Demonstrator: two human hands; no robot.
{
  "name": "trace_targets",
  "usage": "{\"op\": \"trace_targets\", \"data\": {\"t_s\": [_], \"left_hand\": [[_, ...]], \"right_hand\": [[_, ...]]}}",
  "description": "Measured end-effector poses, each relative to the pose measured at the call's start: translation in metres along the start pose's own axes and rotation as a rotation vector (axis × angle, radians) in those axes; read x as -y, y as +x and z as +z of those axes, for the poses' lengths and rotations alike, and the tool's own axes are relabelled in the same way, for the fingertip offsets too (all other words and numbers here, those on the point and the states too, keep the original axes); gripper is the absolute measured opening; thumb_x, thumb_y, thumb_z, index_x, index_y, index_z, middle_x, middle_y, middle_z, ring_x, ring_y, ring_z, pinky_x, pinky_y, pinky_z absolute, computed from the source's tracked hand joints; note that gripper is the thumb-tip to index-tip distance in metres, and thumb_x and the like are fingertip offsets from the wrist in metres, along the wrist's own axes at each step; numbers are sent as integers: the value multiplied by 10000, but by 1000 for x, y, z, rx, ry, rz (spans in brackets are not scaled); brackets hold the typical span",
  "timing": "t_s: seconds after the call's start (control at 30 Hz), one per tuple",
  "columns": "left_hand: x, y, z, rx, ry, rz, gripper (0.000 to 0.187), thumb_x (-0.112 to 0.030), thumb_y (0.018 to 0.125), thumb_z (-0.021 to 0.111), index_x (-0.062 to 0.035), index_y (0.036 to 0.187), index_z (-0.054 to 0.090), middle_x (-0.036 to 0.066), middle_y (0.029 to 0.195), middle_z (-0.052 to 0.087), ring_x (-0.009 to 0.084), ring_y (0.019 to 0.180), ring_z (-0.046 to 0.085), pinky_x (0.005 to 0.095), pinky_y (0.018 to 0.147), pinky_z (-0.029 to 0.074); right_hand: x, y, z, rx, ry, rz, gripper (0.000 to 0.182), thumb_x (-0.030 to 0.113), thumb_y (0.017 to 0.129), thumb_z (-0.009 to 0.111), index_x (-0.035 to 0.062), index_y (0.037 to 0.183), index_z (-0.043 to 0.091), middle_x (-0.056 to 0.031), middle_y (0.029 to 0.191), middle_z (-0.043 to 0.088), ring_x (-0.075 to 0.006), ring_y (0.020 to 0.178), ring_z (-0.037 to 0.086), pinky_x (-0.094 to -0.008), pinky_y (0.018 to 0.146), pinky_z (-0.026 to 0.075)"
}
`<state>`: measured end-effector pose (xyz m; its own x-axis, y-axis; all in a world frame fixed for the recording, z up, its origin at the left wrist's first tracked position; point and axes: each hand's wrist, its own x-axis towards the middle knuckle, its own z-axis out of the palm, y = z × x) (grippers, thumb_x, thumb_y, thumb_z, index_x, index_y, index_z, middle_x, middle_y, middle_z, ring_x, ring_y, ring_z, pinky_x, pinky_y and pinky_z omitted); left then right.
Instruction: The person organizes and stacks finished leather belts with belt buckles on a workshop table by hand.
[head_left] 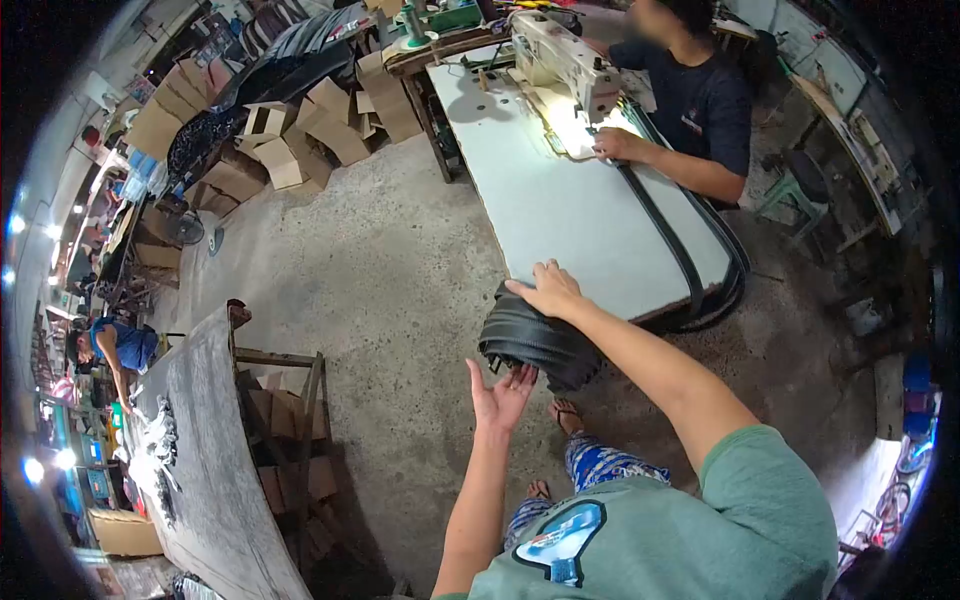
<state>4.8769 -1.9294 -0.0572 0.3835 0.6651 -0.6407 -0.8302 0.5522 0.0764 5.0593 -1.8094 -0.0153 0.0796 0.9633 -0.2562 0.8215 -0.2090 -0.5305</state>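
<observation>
A thick bundle of black ribbed strips (535, 338) is between my two hands, by the near corner of the white sewing table. Palm up, my left hand (503, 400) holds its lower end, with the fingers partly hidden against the strips and the thumb out to the side. My right hand (550, 292) grips the bundle's upper edge, thumb over the strips and fingers toward the tabletop. What lies under that palm is hidden.
A co-worker (690, 110) guides a long black strip (660, 235) at a sewing machine (570, 65) on the white table (560, 220). Cardboard boxes (290, 160) stand at the back left. A grey-topped table (205, 430) is at left, with another person (125, 345) beyond it.
</observation>
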Motion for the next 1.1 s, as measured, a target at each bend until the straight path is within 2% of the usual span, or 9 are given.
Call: {"op": "trace_targets", "data": {"t_s": [0.1, 0.23, 0.27, 0.37, 0.4, 0.6, 0.7, 0.9, 1.1], "left_hand": [[1, 15, 0, 21, 45, -17, 1215, -713, 699, 683, 166, 1379, 192, 253, 1396, 341, 353, 1307, 351, 435, 1146, 254], [5, 29, 4, 103, 29, 3, 1154, -769, 742, 574, 55, 1462, 206, 201, 1524, 257, 367, 1382, 283, 486, 1155, 212], [5, 32, 7, 70, 42, 32, 1142, -771, 747, 565, 51, 1460, 221, 198, 1522, 265, 369, 1380, 289, 491, 1149, 220], [8, 36, 16, -19, 69, 98, 1108, -778, 760, 539, 39, 1454, 259, 192, 1516, 288, 373, 1370, 308, 507, 1131, 245], [8, 38, 16, -35, 74, 112, 1098, -779, 764, 531, 35, 1452, 268, 191, 1513, 296, 375, 1366, 315, 512, 1124, 254], [8, 49, 16, -99, 107, 147, 955, -798, 784, 463, -50, 1377, 450, 135, 1411, 465, 342, 1272, 442, 491, 1085, 321], [9, 52, 12, -98, 121, 145, 910, -787, 799, 453, -70, 1359, 481, 119, 1385, 499, 336, 1255, 464, 495, 1072, 339], [15, 56, 27, -217, 176, 261, 818, -740, 837, 453, -100, 1344, 502, 101, 1366, 525, 339, 1225, 496, 503, 1038, 381], [15, 62, 25, -255, 97, 276, 758, -688, 870, 459, -93, 1337, 506, 111, 1351, 536, 335, 1204, 516, 496, 1026, 402]], "right_hand": [[-2, 14, -9, 131, 104, 28, 838, 672, 845, 496, -121, 1092, 606, -337, 1123, 589, -445, 1055, 596, -480, 898, 481], [-3, 18, -6, 195, 141, -1, 846, 684, 845, 485, -137, 961, 656, -333, 987, 645, -435, 975, 640, -469, 856, 497], [-15, 27, 17, 72, 162, -24, 795, 702, 821, 513, -81, 773, 642, -278, 796, 653, -384, 779, 654, -456, 732, 491], [-25, 42, 22, 156, 223, -35, 792, 697, 820, 519, -70, 655, 626, -250, 668, 626, -371, 650, 624, -458, 661, 479], [-29, 48, 27, 146, 281, -51, 770, 665, 828, 545, -60, 576, 600, -207, 580, 598, -308, 570, 597, -452, 602, 459], [-33, 57, 21, 481, 749, 5, 610, 550, 837, 647, -56, 838, 704, -161, 802, 685, -221, 711, 635, -380, 652, 498], [-37, 70, 27, 683, 694, 135, 668, 526, 829, 670, -110, 1034, 656, -190, 1004, 666, -283, 856, 621, -409, 766, 492], [-46, 75, 40, 702, 786, 159, 577, 449, 889, 627, -113, 1017, 655, -197, 934, 670, -281, 786, 625, -426, 722, 496], [-39, 75, 34, 680, 642, 181, 525, 413, 906, 610, -88, 1054, 664, -185, 978, 681, -272, 849, 630, -401, 787, 489]]}}
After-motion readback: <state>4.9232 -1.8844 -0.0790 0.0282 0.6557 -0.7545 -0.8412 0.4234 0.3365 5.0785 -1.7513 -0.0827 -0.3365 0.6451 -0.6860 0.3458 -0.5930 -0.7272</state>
